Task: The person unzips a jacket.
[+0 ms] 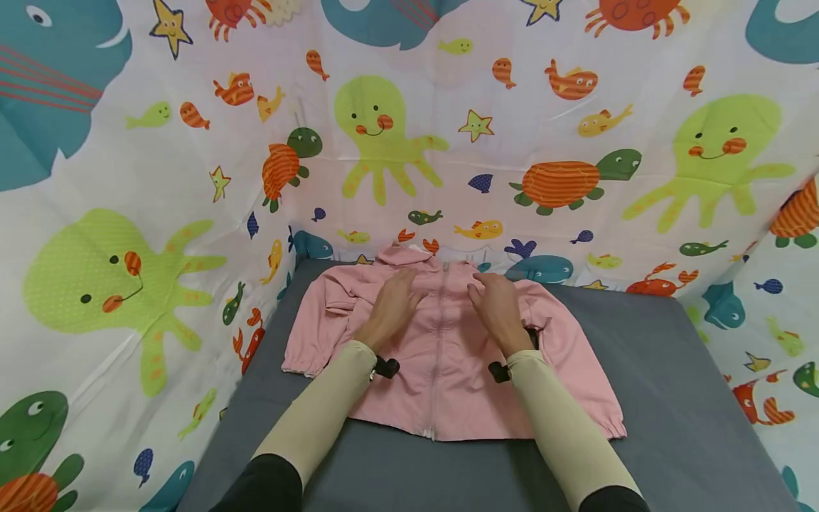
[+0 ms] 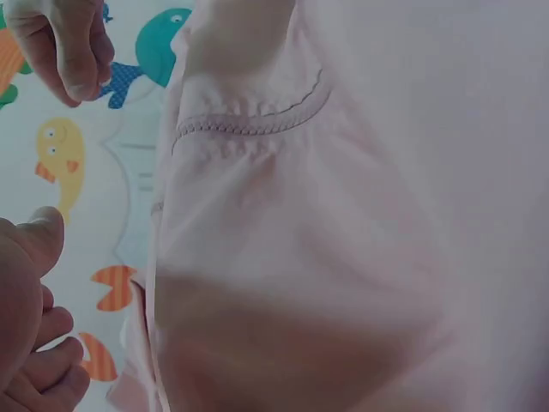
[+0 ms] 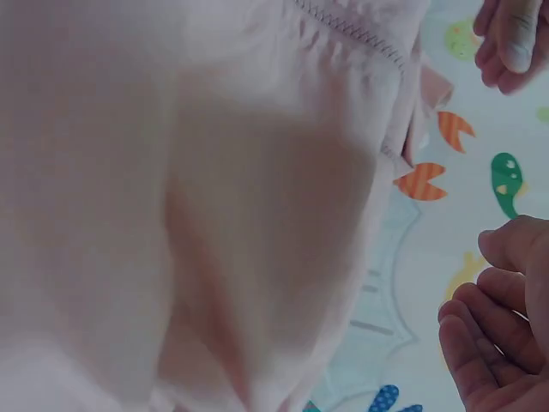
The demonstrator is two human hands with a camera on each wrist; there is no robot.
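Note:
A pink zip-up jacket (image 1: 416,370) lies spread front side up, with its zipper (image 1: 440,320) closed down the middle and both sleeves out to the sides. My left hand (image 1: 393,302) is over the left half of the chest, fingers loosely bent and holding nothing. Over the other half is my right hand (image 1: 498,302), thumb apart from the fingers and nothing between them. In the left wrist view my left hand (image 2: 30,318) shows at the edge, beyond the pink cloth. The right wrist view shows my right hand (image 3: 502,318) with relaxed, slightly curled fingers.
The jacket rests on a grey table (image 1: 646,370). Behind and at both sides hangs a white curtain (image 1: 409,64) printed with sea animals. The jacket's collar (image 1: 404,254) reaches the table's back edge. Each wrist carries a black camera mount (image 1: 386,367).

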